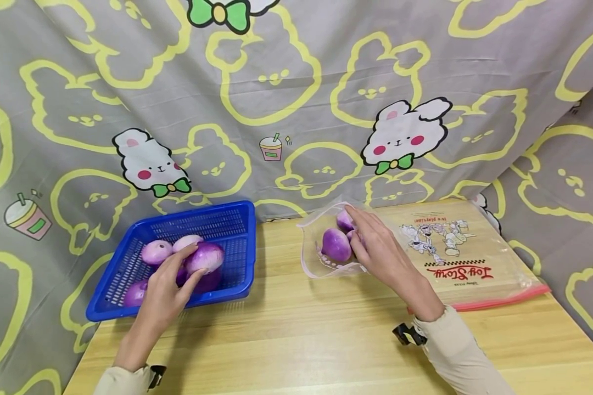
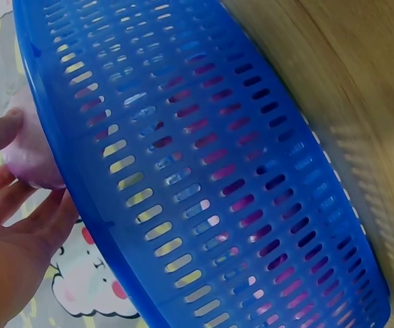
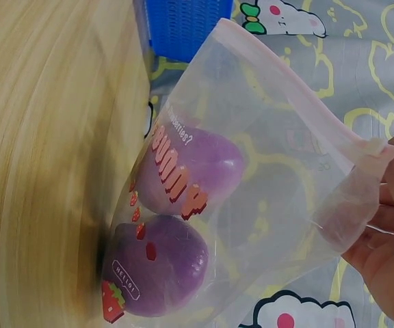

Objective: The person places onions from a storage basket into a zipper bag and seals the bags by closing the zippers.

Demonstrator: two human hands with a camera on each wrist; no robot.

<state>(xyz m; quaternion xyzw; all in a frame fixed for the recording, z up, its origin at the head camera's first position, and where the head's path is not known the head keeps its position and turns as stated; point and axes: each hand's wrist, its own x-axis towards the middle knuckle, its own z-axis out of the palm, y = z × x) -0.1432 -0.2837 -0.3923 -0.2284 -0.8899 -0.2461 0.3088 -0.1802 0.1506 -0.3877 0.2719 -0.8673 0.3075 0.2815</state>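
Lower left, left grip pinches a purple onion; it should feel hard, so cup its middle; right grip seems to pinch the plastic zip bag

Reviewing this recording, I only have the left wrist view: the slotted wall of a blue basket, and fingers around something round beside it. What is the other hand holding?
Observer: The right hand grips the rim of a translucent bag.
Operator: Is anything inside it?
Observer: Yes, purple onions; the right wrist view shows two through its side.
Operator: And what lies on the table to the right of that?
Observer: In the head view, a flat clear bag with red Toy Story lettering, upside down from the wearer's side.
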